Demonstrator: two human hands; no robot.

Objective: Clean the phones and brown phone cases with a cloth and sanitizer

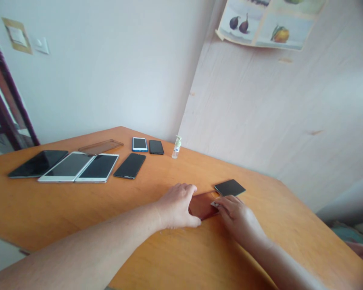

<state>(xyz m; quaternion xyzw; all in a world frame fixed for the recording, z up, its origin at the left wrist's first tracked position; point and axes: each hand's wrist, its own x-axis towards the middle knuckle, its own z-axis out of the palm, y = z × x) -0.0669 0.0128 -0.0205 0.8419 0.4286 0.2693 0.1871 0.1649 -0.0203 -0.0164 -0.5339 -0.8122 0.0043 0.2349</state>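
Beside pale wall [115, 72], orange table [181, 257]

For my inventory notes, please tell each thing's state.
Reddish item: between both hands
Left hand: spread at that item's left end
Right hand: pinching small whitish piece
Three tablets: flat, unlit
Three phones: flat, unlit
Dark slab: flat
Translucent case: flat
Pump bottle: upright
Poster: corner curled

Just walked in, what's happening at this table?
A person's left hand spans the left end of a reddish flat item, possibly a phone case. The right hand's fingers pinch a small pale piece at its right part; too small to identify. A dark flat device lies just behind. Farther left are phones, tablets and a pump bottle.
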